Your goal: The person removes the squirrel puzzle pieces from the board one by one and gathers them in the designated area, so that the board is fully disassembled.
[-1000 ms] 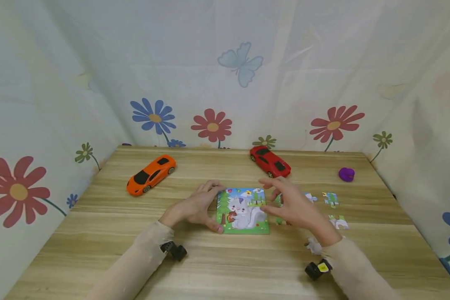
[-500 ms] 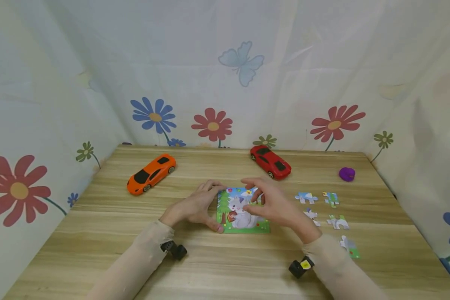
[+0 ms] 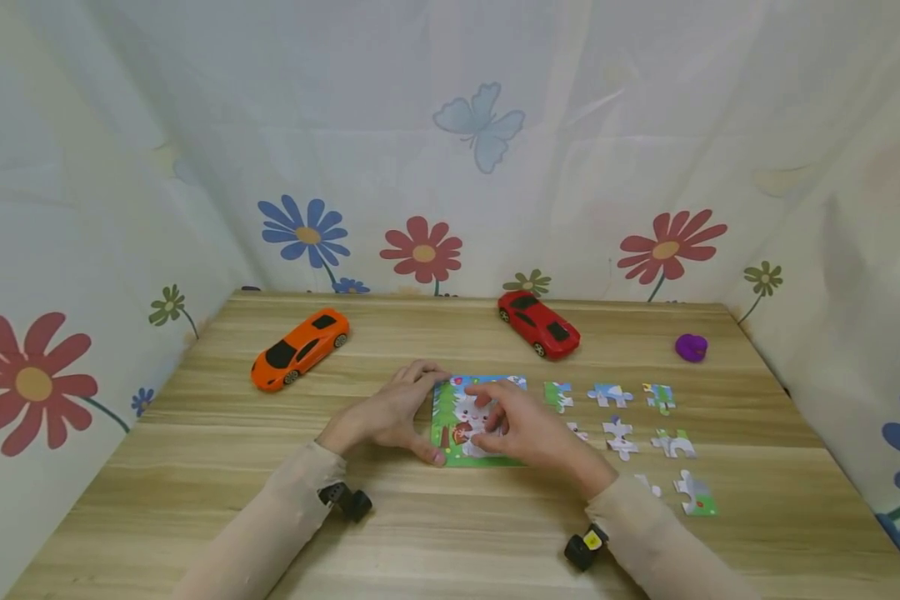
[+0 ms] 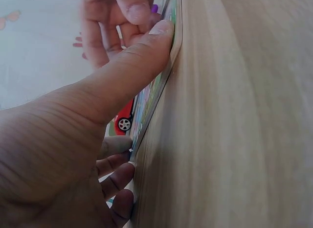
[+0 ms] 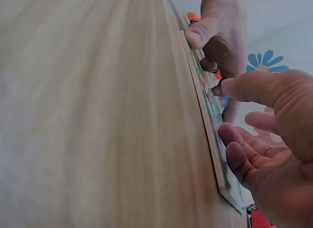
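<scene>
A square puzzle board (image 3: pixel 450 408) with a picture of a grey squirrel and a green border lies flat on the table. My left hand (image 3: pixel 393 414) holds its left side, the thumb on the near corner and the fingers at the far corner. Over the board's right half hovers my right hand (image 3: pixel 528 425), fingers loosely bent and nothing between them. In the right wrist view the thumb (image 5: pixel 252 87) stands apart from the fingers, close above the board's surface. The right hand hides part of the picture. Several loose jigsaw pieces (image 3: pixel 619 437) lie in rows to the right.
An orange toy car (image 3: pixel 300 350) stands at the back left, and a red toy car (image 3: pixel 537 325) is behind the board. A small purple object (image 3: pixel 692 347) sits at the back right. Flowered curtains (image 3: pixel 420 150) enclose the wooden table (image 3: pixel 420 533).
My right hand has moved left across the board, covering more of the picture and uncovering jigsaw pieces on its right. The left hand has stayed in place.
</scene>
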`<state>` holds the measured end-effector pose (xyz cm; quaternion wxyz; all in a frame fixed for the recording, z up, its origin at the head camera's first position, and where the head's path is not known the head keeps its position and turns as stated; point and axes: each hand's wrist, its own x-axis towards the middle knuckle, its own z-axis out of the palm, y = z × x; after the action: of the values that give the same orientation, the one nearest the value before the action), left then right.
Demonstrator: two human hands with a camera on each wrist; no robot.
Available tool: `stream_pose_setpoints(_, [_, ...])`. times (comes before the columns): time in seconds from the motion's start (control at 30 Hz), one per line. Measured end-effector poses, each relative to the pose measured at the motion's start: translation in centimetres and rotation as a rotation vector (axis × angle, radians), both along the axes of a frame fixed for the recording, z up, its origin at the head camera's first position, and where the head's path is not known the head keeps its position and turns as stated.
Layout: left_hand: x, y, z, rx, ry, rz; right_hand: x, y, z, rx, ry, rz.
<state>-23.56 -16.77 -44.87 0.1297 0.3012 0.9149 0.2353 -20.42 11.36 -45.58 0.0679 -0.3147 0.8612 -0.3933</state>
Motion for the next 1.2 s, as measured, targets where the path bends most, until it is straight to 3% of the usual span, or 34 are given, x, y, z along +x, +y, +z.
stream_pose_setpoints(0.43, [-0.2,0.0,-0.2,-0.006,-0.004,0.003,0.1,-0.3,-0.8,0.082,-0.029,-0.031])
stream_pose_setpoints(1.2, [0.0,0.2,-0.1,0.0,-0.022,0.016,0.3,-0.6,-1.3,0.052,-0.026,0.051])
